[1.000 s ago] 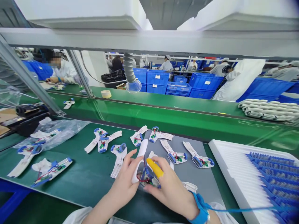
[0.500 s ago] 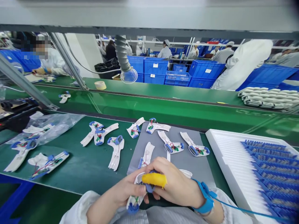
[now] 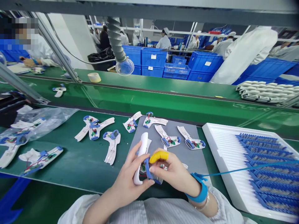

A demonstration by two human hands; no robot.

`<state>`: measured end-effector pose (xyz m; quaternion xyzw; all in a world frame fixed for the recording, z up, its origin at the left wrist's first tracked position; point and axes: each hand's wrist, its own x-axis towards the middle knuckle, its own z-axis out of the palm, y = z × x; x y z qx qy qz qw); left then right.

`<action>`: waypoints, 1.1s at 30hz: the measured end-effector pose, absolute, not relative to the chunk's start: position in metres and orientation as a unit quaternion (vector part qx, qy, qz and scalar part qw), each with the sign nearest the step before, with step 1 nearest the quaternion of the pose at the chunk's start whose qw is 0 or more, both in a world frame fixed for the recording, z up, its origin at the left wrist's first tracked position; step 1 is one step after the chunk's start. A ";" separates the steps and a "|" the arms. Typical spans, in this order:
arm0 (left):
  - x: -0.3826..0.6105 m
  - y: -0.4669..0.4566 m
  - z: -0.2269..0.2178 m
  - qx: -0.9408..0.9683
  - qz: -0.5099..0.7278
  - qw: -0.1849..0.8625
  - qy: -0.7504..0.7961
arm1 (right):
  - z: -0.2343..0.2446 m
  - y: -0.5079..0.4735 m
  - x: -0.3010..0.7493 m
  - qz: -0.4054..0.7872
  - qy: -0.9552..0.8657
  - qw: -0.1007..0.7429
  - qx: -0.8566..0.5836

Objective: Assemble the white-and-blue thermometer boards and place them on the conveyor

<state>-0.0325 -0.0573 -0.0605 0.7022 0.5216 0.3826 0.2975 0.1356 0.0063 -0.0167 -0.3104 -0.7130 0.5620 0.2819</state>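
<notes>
Left hand: the left hand (image 3: 128, 177) is half closed; a white casing (image 3: 141, 163) is gripped along its outer side by the fingers, with the thumb placed low, near the blue piece.
Right hand: the right hand (image 3: 174, 171) is mostly curled; a blue piece (image 3: 147, 168) is pinched at its edge between thumb and forefinger, the latter covered by a yellow finger cover (image 3: 159, 156).
Casing position: held in front of the body, above the near part of a grey mat (image 3: 197, 161); tilted, inner side turned to the right. Its wiring is largely hidden by the hands.
Wrist: a blue strap (image 3: 198, 189) is worn on the right; a blue cord (image 3: 245, 168) is run from it past the tray.
Shells: white shells (image 3: 113, 148) with wires and blue parts are spread over the green bench (image 3: 86, 169) and the mat; two are overlapped left of centre.
Tray: blue parts (image 3: 268, 168) are seated in rows in a white tray (image 3: 221, 152), right side.
Bag: a clear bag (image 3: 59, 115) is laid at far left, beside more shells.
Behind: a tape roll (image 3: 94, 77) and stacked white parts (image 3: 268, 91) are placed on the raised ledge.
</notes>
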 end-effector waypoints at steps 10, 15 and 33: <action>-0.034 -0.057 -0.060 0.715 0.380 0.247 0.532 | -0.016 0.012 0.137 0.581 -0.712 0.245 -0.309; -0.035 -0.057 -0.060 0.723 0.368 0.239 0.533 | -0.019 0.015 0.137 0.607 -0.698 0.224 -0.306; -0.037 -0.059 -0.073 0.676 0.401 0.396 0.474 | -0.046 0.013 0.140 0.798 -0.520 0.180 -0.246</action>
